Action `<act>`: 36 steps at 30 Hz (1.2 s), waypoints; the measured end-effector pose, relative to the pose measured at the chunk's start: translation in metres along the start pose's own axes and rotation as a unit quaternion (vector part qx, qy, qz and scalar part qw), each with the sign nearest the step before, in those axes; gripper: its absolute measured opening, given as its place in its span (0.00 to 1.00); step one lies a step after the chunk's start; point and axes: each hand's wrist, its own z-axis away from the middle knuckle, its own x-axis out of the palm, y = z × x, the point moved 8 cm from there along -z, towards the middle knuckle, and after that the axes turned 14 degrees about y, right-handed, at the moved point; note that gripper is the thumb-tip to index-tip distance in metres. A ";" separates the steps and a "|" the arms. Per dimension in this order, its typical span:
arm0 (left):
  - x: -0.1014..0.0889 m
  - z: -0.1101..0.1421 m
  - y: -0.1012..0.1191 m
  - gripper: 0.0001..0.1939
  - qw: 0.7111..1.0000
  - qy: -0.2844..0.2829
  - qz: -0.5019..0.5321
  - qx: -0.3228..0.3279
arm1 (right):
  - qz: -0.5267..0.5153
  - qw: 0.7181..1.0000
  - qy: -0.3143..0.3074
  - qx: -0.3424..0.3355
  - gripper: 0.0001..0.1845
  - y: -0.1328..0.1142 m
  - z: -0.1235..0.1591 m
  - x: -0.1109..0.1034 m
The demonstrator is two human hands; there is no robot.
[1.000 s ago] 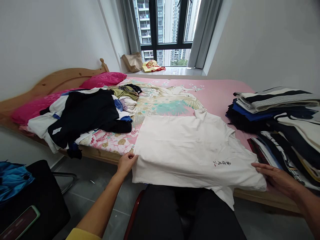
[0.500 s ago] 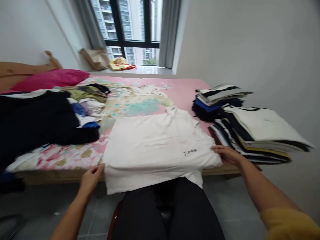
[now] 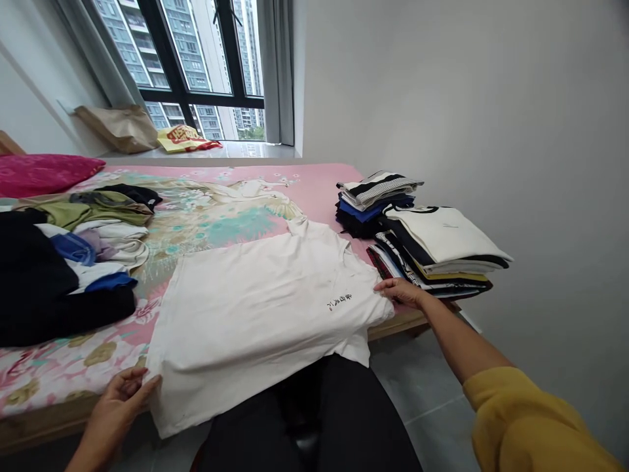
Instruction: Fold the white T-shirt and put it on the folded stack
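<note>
A white T-shirt with small black lettering lies flat across the near edge of the bed, partly hanging over my black-trousered lap. My left hand pinches the shirt's lower left edge, fingers closed on the cloth. At the shirt's right edge, beside the lettering, my right hand has its fingers on the fabric; a yellow sleeve covers that arm. Whether the right fingers grip or just rest there is unclear.
Two stacks of folded clothes sit at the bed's right end. A heap of unfolded clothes lies on the left, with a pink pillow behind. A brown paper bag sits on the window sill.
My view has swung to the right, bringing the folded stacks into the middle. Both hands have stayed at the white shirt's two side edges.
</note>
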 end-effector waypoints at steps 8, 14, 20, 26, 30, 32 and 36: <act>-0.004 -0.010 0.000 0.28 0.990 -0.119 -0.076 0.021 | 0.059 0.998 -0.008 -0.023 0.26 -0.015 0.015 0.002; -0.017 -0.012 0.025 0.29 0.972 -0.179 -0.128 0.080 | 0.158 0.985 -0.055 -0.049 0.29 -0.046 0.032 -0.004; -0.024 -0.028 0.073 0.30 0.948 -0.189 -0.198 0.162 | 0.241 0.963 -0.049 -0.113 0.27 -0.095 0.022 -0.019; -0.034 -0.077 0.184 0.34 0.924 -0.034 -0.223 0.310 | 0.352 0.866 0.167 -0.312 0.20 -0.211 -0.003 -0.038; -0.054 -0.071 0.247 0.28 0.862 0.143 -0.191 0.446 | 0.359 0.752 0.329 -0.444 0.17 -0.263 0.016 -0.043; -0.054 -0.061 0.234 0.23 0.845 0.164 -0.177 0.476 | 0.353 0.729 0.349 -0.472 0.15 -0.245 0.026 -0.041; -0.031 -0.031 0.136 0.17 0.844 0.091 -0.165 0.502 | 0.362 0.748 0.281 -0.479 0.12 -0.138 0.037 -0.022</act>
